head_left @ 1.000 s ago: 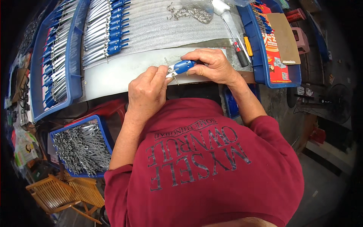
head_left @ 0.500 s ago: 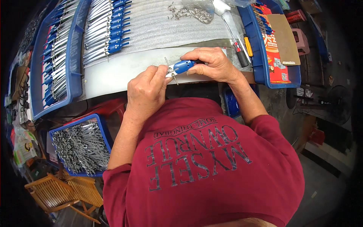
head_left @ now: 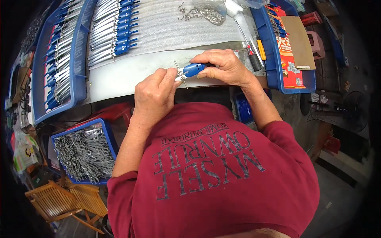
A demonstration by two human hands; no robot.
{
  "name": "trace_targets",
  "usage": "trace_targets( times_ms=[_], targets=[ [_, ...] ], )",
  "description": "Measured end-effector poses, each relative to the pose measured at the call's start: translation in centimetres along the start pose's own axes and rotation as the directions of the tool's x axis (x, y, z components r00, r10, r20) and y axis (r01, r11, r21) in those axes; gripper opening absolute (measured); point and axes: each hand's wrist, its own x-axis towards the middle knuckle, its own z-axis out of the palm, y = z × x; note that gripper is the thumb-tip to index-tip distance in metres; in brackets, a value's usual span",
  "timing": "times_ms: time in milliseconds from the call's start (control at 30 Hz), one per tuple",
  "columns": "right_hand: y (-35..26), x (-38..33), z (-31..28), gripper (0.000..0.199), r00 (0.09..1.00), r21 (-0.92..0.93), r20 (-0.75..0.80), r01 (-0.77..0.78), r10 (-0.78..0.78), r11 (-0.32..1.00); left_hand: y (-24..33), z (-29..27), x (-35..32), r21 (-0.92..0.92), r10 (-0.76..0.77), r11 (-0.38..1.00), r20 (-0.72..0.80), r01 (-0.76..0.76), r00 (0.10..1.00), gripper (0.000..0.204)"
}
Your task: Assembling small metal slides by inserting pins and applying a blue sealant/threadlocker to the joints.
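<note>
Between my two hands is a blue-and-silver part, held just above the near edge of the worktable. A thin metal rod crosses its silver end and sticks out on both sides. My left hand is closed, thumb and fingers pinching the silver end and hiding some of it. The thumb and fingers of my right hand are closed on the blue end, where a dark piece shows partly between them. Similar silver parts with blue ends lie in a row at the far left of the table.
Blue trays flank the table: the left tray holds more such parts, the right tray cardboard. Small metal pins lie at the back. A red-black screwdriver and a yellow-handled tool lie right. Grey metal pieces fill a lower-left bin.
Almost nothing differs. The whole view has shifted very slightly, and both hands keep their grip on the blue-and-silver part.
</note>
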Motion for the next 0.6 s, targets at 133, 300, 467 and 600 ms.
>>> trace_targets(
  times_ms=[133, 300, 467, 600],
  targets=[
    [0.02, -0.12, 0.29, 0.030, 0.999, -0.011, -0.033, -0.017, 0.017, 1.000, 0.00, 0.20, -0.07, 0.002, -0.016, 1.000, -0.013, 0.016, 1.000, 0.023],
    [0.33, -0.33, 0.60, 0.031, 0.997, -0.035, -0.079, -0.016, 0.013, 0.999, 0.20, 0.45, 0.03, 0.011, -0.042, 0.999, -0.010, 0.042, 0.999, 0.022],
    [0.38, -0.51, 0.60, 0.030, 0.996, -0.010, -0.071, -0.053, 0.052, 0.999, 0.25, 0.58, 0.01, 0.014, -0.048, 0.999, -0.010, 0.048, 0.999, 0.022],
    [0.75, -0.58, 0.84, 0.031, 0.995, -0.006, -0.098, -0.009, 0.008, 1.000, 0.24, 0.49, 0.14, 0.029, -0.032, 0.999, 0.002, 0.032, 0.999, 0.023]
  ],
)
